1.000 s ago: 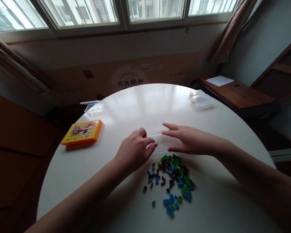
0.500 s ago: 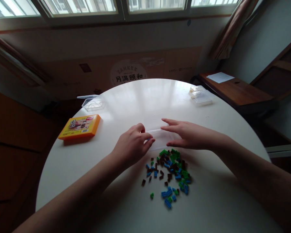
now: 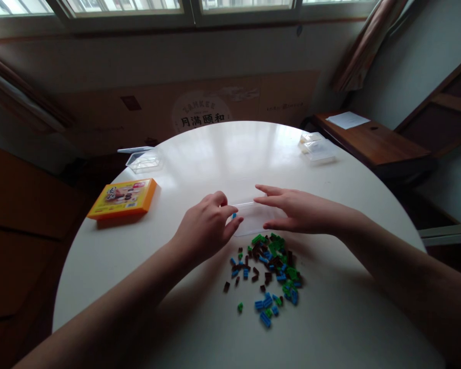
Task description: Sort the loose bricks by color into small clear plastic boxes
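Note:
My left hand (image 3: pixel 206 221) is at the left end of a clear plastic box (image 3: pixel 249 218), thumb and index finger slightly parted. In the gap between these fingertips shows a small blue building brick (image 3: pixel 234 216); whether it still touches a finger I cannot make out. My right hand (image 3: pixel 292 207) is at the box's right side with its fingers spread, holding nothing; they partly hide the box. Just in front of the box lies a loose pile of small green, brown and blue building bricks (image 3: pixel 276 260), with several strays scattered to the left and nearer.
On the left of the round white table (image 3: pixel 111 287) lies an orange and yellow box (image 3: pixel 123 197). Behind it stands an open clear container (image 3: pixel 145 161). Clear packages (image 3: pixel 318 151) sit at the far right, near a wooden side table (image 3: pixel 372 138) bearing paper (image 3: pixel 348 120).
My left thumb and index finger have parted from a pinch, and more of the blue brick shows between them. My right hand stays nearly still. The whole view has shifted slightly.

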Demonstrator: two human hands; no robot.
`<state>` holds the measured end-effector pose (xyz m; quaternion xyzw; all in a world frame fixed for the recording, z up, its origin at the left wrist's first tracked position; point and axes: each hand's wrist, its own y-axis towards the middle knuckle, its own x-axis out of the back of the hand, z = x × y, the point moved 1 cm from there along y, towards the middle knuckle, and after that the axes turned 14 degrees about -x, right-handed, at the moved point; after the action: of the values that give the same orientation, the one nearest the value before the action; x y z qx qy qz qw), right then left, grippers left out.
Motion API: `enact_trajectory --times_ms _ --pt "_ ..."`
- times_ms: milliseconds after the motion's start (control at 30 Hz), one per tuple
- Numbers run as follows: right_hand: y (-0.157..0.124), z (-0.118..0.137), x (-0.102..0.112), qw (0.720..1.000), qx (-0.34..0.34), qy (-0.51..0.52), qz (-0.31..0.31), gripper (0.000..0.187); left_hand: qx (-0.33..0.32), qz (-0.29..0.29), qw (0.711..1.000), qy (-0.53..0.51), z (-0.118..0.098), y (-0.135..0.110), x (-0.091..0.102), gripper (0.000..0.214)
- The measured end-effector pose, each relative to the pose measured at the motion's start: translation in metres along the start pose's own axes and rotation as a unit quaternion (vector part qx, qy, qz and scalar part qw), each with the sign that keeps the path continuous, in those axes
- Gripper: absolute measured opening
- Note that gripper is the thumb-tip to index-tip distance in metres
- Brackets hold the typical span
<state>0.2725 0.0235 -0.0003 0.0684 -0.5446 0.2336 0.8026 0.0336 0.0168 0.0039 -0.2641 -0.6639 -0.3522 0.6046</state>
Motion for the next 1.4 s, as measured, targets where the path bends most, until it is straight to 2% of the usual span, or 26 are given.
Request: enact_trajectory --times_ms 300,467,833,1100,1267,1400 --pt "0.000 0.003 0.001 1.000 0.003 0.016 -0.007 0.062 0.031 -0.033 0.999 -0.007 0.011 -0.005 0.011 0.031" --pt "0.000 0.001 -0.001 1.000 0.006 0.024 -0.012 0.063 -0.001 -0.018 1.000 -0.020 0.011 -0.005 0.006 0.035" --pt "0.000 0.000 -0.001 1.000 0.008 0.016 -0.011 0.063 -0.018 0.026 0.999 0.029 0.005 -0.002 0.001 0.029" --pt "-0.005 0.005 0.003 0.999 0.010 -0.024 -0.023 0.061 -0.042 -0.021 0.998 0.041 0.001 -0.003 0.004 0.029" --pt "-0.014 0.015 0.010 0.997 0.008 -0.053 -0.053 0.056 -0.060 -0.014 0.998 0.008 0.003 -0.005 0.003 0.028" --pt "-0.026 0.024 0.019 0.991 0.031 -0.073 -0.111 0.047 -0.065 -0.020 0.998 -0.006 0.003 -0.005 0.005 0.027"
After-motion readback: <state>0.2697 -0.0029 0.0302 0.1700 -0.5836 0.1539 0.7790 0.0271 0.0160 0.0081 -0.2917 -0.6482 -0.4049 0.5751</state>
